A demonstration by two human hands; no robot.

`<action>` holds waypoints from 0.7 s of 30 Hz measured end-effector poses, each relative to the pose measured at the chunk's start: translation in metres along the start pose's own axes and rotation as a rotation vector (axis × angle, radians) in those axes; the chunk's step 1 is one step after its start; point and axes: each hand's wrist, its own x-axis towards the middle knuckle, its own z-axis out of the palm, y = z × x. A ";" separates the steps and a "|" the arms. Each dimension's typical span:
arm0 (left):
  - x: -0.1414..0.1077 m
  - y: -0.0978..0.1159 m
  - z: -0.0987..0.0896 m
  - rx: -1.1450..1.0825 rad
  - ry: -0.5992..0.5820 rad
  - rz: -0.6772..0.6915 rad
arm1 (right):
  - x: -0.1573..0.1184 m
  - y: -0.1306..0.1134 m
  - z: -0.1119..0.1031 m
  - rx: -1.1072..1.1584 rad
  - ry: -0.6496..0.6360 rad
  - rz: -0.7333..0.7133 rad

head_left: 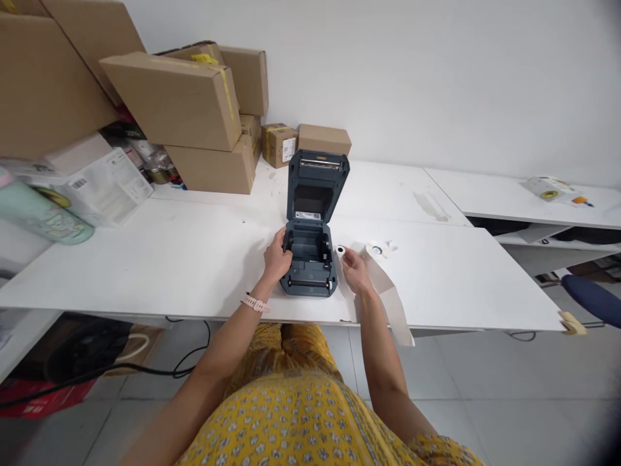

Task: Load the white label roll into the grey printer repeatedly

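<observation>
A dark grey label printer point(309, 266) stands on the white table in front of me, its lid point(317, 188) raised and the inner bay exposed. My left hand point(278, 257) is closed on the printer's left side wall, thumb over the edge. Just right of the printer, my right hand point(356, 270) pinches a small white paper roll point(340, 251) with a dark core. To the right of that hand lies a long strip of backing paper point(388, 291), which droops over the table's front edge. A roll of tape or labels point(374, 250) sits at its far end.
Cardboard boxes point(208, 168) are stacked at the back left, with two smaller boxes point(324, 137) by the wall. A green bottle point(53, 217) and a white box point(104, 181) stand at the left. A blue chair point(592, 299) is at the far right.
</observation>
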 end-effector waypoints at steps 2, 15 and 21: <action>0.000 -0.001 0.000 -0.004 0.004 0.004 | -0.001 -0.007 0.000 0.038 -0.013 -0.012; 0.003 -0.009 0.004 -0.024 0.036 0.023 | -0.020 -0.076 0.012 -0.181 -0.182 -0.247; 0.001 -0.005 0.002 -0.024 0.024 -0.004 | -0.024 -0.112 0.002 -0.689 -0.303 -0.391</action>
